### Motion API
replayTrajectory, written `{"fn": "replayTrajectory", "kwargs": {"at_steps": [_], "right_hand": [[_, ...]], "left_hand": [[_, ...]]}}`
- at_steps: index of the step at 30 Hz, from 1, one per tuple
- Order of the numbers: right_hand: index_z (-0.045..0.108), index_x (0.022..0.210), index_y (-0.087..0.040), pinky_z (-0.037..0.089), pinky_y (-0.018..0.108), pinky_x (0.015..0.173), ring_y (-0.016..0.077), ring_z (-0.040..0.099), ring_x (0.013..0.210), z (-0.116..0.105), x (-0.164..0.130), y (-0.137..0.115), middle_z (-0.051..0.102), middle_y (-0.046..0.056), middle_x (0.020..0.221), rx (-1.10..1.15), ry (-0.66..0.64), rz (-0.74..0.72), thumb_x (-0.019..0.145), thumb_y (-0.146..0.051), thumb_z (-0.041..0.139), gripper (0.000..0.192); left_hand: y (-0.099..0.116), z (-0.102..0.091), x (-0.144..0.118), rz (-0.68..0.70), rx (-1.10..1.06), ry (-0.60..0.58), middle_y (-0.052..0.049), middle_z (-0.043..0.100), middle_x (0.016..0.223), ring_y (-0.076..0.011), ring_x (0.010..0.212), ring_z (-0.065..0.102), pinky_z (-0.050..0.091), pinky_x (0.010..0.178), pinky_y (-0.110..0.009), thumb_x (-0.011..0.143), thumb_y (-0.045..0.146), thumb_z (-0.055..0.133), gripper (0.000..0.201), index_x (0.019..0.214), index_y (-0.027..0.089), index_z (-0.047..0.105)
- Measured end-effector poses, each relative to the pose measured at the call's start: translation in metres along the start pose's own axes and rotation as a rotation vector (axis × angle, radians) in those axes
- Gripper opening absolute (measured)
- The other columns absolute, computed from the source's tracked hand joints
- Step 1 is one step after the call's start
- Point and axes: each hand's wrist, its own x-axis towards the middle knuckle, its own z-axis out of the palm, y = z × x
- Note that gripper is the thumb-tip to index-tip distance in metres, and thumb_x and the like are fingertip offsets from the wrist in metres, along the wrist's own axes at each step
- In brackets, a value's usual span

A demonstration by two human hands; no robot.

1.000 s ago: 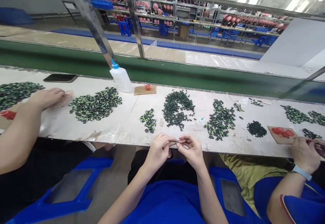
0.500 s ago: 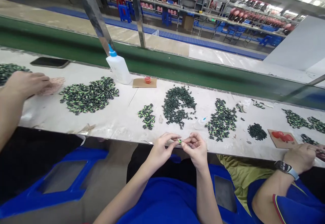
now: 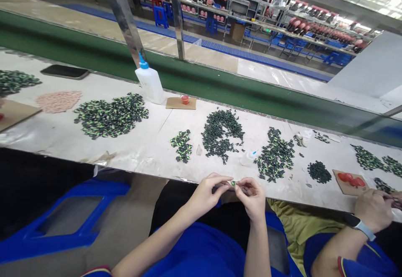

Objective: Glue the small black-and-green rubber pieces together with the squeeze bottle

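Note:
Just over the table's front edge, my left hand (image 3: 211, 191) and my right hand (image 3: 252, 196) meet fingertip to fingertip. Pinched between them is a small black and green piece (image 3: 233, 182), too small to make out in detail. Both hands are closed on it, with thumbs and forefingers together. Beyond them lies a heap of small dark green pieces (image 3: 220, 132). A smaller cluster of black and green pieces (image 3: 182, 146) is to its left, and a larger pile of black and green pieces (image 3: 274, 154) to its right. A little bottle with a blue tip (image 3: 248, 157) stands between the heaps.
A white squeeze bottle (image 3: 150, 85) stands at the back beside a cardboard piece with a red cap (image 3: 184, 100). Further left are a big black-green pile (image 3: 111, 115), pink pieces (image 3: 59, 102) and a phone (image 3: 65, 72). At right, a co-worker's hand (image 3: 373, 210) works near red-topped cardboard (image 3: 350, 188).
My hands, still pinching the small piece, have shifted slightly right and down in view. At far left, the co-worker's hand has left the pink pieces, and cardboard now shows there.

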Motion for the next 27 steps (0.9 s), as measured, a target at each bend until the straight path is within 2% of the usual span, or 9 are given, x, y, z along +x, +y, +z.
{"fn": "replayTrajectory", "kwargs": {"at_steps": [3,7,10,13,17,21,24,27], "right_hand": [[0.064,0.071,-0.018,0.054,0.029,0.058,0.0167,0.064,0.061,-0.023,0.003,0.001,0.068,0.004,0.067,-0.060,0.273,-0.074,0.063,-0.037,0.077,0.024],[0.065,0.072,-0.015,0.053,0.030,0.064,0.0155,0.061,0.063,-0.047,0.015,0.001,0.066,0.003,0.068,-0.108,0.691,-0.169,0.062,-0.039,0.078,0.029],[0.064,0.072,-0.014,0.053,0.030,0.065,0.0157,0.060,0.063,-0.058,0.028,0.003,0.064,0.003,0.067,-0.148,0.806,-0.196,0.062,-0.041,0.076,0.031],[0.064,0.074,-0.014,0.053,0.031,0.066,0.0174,0.061,0.064,-0.063,0.043,0.005,0.065,0.005,0.070,-0.218,0.827,-0.202,0.065,-0.045,0.073,0.033],[0.066,0.081,-0.013,0.053,0.033,0.066,0.0193,0.063,0.066,-0.063,0.057,0.002,0.067,0.009,0.077,-0.362,0.824,-0.193,0.072,-0.047,0.066,0.035],[0.067,0.090,-0.014,0.051,0.038,0.076,0.0254,0.062,0.090,-0.057,0.057,-0.005,0.068,0.015,0.098,-0.581,0.794,-0.292,0.080,-0.049,0.058,0.037],[0.067,0.093,-0.016,0.047,0.042,0.083,0.0277,0.057,0.100,-0.044,0.050,-0.004,0.068,0.014,0.098,-0.701,0.636,-0.419,0.081,-0.051,0.059,0.039],[0.066,0.099,-0.016,0.043,0.046,0.088,0.0292,0.050,0.101,-0.028,0.047,0.006,0.067,0.014,0.098,-0.782,0.462,-0.473,0.078,-0.059,0.061,0.048]], "left_hand": [[-0.006,-0.008,0.005,0.019,0.120,0.060,-0.006,0.071,0.092,-0.0187,0.087,0.067,0.055,0.080,-0.034,0.083,0.019,0.057,0.031,0.114,0.020,0.064],[-0.022,-0.039,0.009,0.026,0.421,0.336,-0.008,0.072,0.097,-0.0248,0.097,0.062,0.050,0.087,-0.042,0.084,0.025,0.056,0.021,0.100,0.020,0.068],[-0.035,-0.065,0.006,-0.057,0.604,0.514,-0.008,0.072,0.096,-0.0273,0.095,0.060,0.048,0.087,-0.044,0.083,0.029,0.056,0.020,0.095,0.020,0.070],[-0.043,-0.084,0.001,-0.166,0.719,0.556,-0.008,0.072,0.094,-0.0287,0.095,0.060,0.048,0.084,-0.042,0.084,0.032,0.054,0.021,0.090,0.021,0.071],[-0.047,-0.093,0.000,-0.327,0.785,0.538,-0.010,0.072,0.093,-0.0308,0.093,0.059,0.047,0.082,-0.041,0.080,0.039,0.058,0.025,0.088,0.020,0.072],[-0.050,-0.094,0.003,-0.397,0.795,0.543,-0.009,0.071,0.087,-0.0303,0.087,0.058,0.047,0.080,-0.040,0.074,0.042,0.064,0.025,0.085,0.021,0.072],[-0.053,-0.096,0.004,-0.384,0.718,0.509,-0.006,0.070,0.080,-0.0283,0.082,0.059,0.047,0.075,-0.038,0.073,0.040,0.063,0.020,0.081,0.022,0.070],[-0.055,-0.099,0.001,-0.334,0.635,0.492,-0.004,0.070,0.077,-0.0268,0.079,0.061,0.048,0.074,-0.038,0.075,0.039,0.060,0.018,0.077,0.023,0.068]]}}
